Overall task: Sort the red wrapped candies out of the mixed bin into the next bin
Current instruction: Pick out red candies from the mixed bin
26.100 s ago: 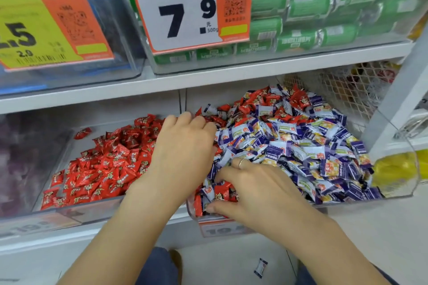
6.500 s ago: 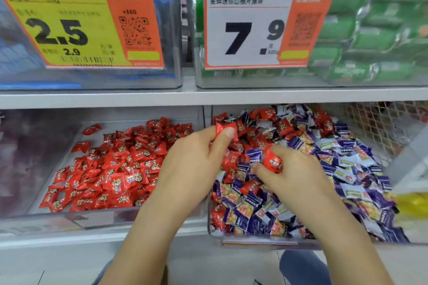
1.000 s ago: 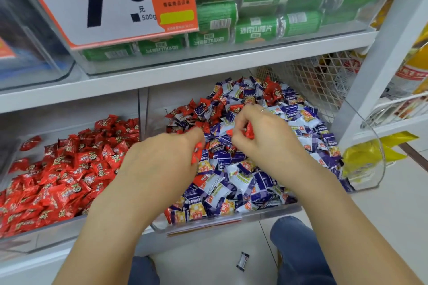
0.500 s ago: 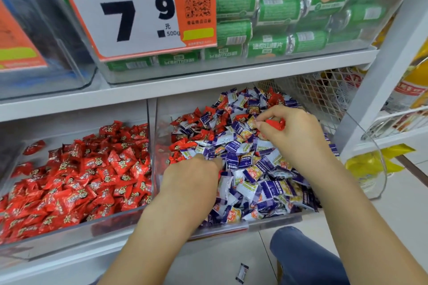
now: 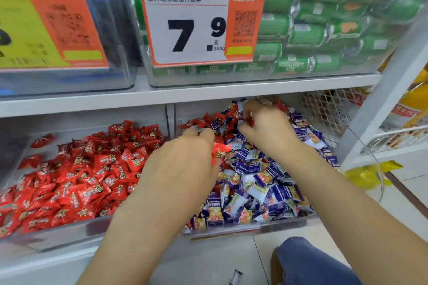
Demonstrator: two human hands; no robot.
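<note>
**Both hands deeper in the mixed bin**

Since half a second ago the right hand (image 5: 266,127) has reached to 12 o'clock, its grip pinching a red candy. The left hand's (image 5: 185,164) grip holds red candies (image 5: 220,151); the red bin (image 5: 69,236) lies at 9 o'clock of the mixed bin (image 5: 278,225).

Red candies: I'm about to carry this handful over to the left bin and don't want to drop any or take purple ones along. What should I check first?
1. Left hand grips a red candy: ok, red wrapper shows at its fingers.
2. Right hand has one too: cannot tell, only a blurred bit of red shows at its fingertips.
3. No purple candies caught in either hand: cannot tell, palms face away.
4. Red bin has room: ok, bare floor shows at its back left.
5. Reds left in the mixed bin: ok, several lie at the back.
6. Spills: not ok, one candy lies on the floor.
</note>
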